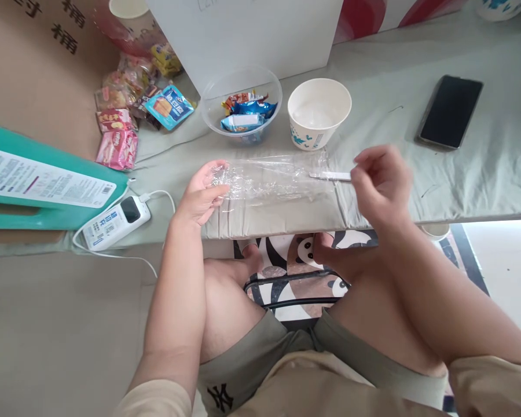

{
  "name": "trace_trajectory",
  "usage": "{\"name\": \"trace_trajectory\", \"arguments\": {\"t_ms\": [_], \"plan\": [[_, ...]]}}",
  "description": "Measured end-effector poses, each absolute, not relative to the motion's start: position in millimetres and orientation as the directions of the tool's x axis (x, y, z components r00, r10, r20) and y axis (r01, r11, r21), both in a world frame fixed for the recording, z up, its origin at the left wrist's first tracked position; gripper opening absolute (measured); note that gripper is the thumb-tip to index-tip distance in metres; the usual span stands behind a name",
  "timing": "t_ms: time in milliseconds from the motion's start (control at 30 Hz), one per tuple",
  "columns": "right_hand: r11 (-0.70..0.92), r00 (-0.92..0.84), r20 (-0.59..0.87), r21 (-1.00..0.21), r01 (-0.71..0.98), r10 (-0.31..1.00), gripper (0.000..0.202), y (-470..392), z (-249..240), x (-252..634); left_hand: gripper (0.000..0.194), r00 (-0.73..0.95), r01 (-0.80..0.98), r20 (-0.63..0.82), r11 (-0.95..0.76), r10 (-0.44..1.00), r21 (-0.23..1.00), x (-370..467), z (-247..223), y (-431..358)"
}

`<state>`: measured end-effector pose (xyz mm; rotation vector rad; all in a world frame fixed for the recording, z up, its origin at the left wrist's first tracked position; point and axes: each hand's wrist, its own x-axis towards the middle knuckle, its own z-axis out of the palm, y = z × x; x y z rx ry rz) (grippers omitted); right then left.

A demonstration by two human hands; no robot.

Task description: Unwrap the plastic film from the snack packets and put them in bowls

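Note:
Clear crinkled plastic film [269, 182] stretches above the near edge of the cloth-covered surface. My left hand [204, 194] pinches its left end between thumb and fingers. My right hand [382, 182] is closed on a thin white stick [332, 175], whose far end points left and overlaps the film's right end. Just beyond the film are a paper bowl [320, 113] with a blue pattern and, to its left, a clear plastic bowl [208, 110] with several wrapped snacks [243, 121] in it.
A black phone [451, 111] lies at the right. More wrapped snacks [117, 147] are at the left, near a green container [47, 174] and a white power bank [117, 223] with a cable. A white box [252, 35] stands behind the bowls; a paper cup [501, 7] is at the far right.

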<state>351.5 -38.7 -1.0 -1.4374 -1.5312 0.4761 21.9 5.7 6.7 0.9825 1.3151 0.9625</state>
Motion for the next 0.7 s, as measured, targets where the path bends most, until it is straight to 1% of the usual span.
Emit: {"name": "trace_trajectory", "arguments": {"t_ms": [67, 100, 133, 200, 267, 333, 433, 567, 633, 700], "plan": [[0.258, -0.08, 0.267, -0.739, 0.622, 0.96, 0.014, -41.2, 0.8, 349.2, 0.051, 0.013, -0.009, -0.305, 0.305, 0.952, 0.952, 22.7, 5.7, 6.2], [0.258, -0.163, 0.2, -0.703, 0.663, 0.966, 0.02, -41.1, -0.3, 348.8, 0.051, 0.008, -0.012, -0.305, 0.305, 0.952, 0.952, 23.0, 5.2, 6.4], [0.251, -0.208, 0.145, -0.665, 0.703, 0.967, 0.029, -40.3, -2.3, 348.7, 0.051, 0.004, -0.014, -0.306, 0.306, 0.952, 0.952, 23.0, 4.9, 6.7], [0.237, -0.215, 0.11, -0.603, 0.762, 0.971, 0.047, -37.8, -7.5, 349.2, 0.052, 0.004, -0.008, -0.314, 0.314, 0.949, 0.949, 22.6, 4.3, 7.1], [0.229, -0.192, 0.125, -0.564, 0.793, 0.973, 0.059, -35.9, -11.7, 349.2, 0.054, 0.015, 0.007, -0.329, 0.329, 0.944, 0.944, 21.8, 4.1, 7.1], [0.225, -0.18, 0.135, -0.547, 0.806, 0.974, 0.063, -35.0, -14.0, 347.5, 0.056, 0.019, 0.015, -0.341, 0.341, 0.94, 0.94, 20.9, 4.1, 6.7], [0.242, -0.192, 0.148, -0.563, 0.79, 0.97, 0.065, -33.9, -15.2, 341.8, 0.057, 0.014, 0.005, -0.351, 0.351, 0.936, 0.936, 20.3, 5.1, 6.2], [0.331, -0.223, 0.249, -0.595, 0.732, 0.942, 0.067, -29.1, -16.9, 334.3, 0.059, 0.016, -0.011, -0.369, 0.369, 0.929, 0.929, 19.9, 7.6, 7.1], [0.346, -0.196, 0.304, -0.587, 0.732, 0.932, 0.064, -26.1, -17.9, 332.2, 0.059, 0.015, -0.021, -0.375, 0.375, 0.927, 0.927, 19.2, 8.5, 7.9], [0.337, -0.168, 0.33, -0.569, 0.75, 0.929, 0.063, -23.6, -19.1, 331.2, 0.06, 0.022, -0.021, -0.379, 0.379, 0.925, 0.925, 18.2, 8.8, 8.5]]}}
